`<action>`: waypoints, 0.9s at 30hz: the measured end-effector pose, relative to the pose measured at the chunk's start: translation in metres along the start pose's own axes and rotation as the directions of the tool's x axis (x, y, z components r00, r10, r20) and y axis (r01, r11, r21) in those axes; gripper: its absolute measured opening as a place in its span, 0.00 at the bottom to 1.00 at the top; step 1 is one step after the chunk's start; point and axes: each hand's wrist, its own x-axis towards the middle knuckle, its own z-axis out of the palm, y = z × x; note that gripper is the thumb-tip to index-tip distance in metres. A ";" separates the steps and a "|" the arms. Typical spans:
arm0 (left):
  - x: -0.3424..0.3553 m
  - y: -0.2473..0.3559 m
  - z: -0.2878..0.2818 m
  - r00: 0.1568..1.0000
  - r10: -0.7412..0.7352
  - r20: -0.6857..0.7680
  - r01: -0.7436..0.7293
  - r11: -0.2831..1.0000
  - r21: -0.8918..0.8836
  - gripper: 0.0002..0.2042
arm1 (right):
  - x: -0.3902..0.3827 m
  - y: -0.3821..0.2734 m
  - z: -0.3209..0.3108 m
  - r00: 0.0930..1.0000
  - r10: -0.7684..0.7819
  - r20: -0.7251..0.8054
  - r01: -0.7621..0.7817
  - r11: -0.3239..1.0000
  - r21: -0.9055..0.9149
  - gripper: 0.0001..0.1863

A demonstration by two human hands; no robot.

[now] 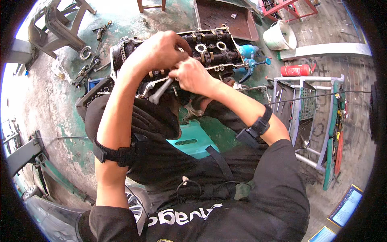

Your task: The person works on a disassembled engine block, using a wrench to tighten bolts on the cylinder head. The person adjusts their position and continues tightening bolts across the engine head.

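Grey metal wrench (162, 89) pinched in our right hand (194, 76), at near edge of cylinder head (213, 49); our left hand (162, 47) curled over camshafts (209, 38), fingertips hidden, cannot tell grip. We judge wrench work underway, next move calling for steady hold. Beyond: rusty tray (244, 29) holding small pale scrap (234, 16); white bucket (270, 38), contents unclear.

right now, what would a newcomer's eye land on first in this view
Probably the greasy, opened engine part at upper centre, with the left grip and right grip over it. A metal tool juts from the right grip toward the lower left. Bright colours follow: a red fire extinguisher at upper right, turquoise slotted plastic between the person's legs.
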 end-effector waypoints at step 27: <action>0.009 -0.025 0.083 0.994 0.087 -0.065 -0.043 0.866 0.498 0.07 | 0.027 0.044 -0.012 0.825 0.564 -0.036 -0.553 0.819 0.155 0.21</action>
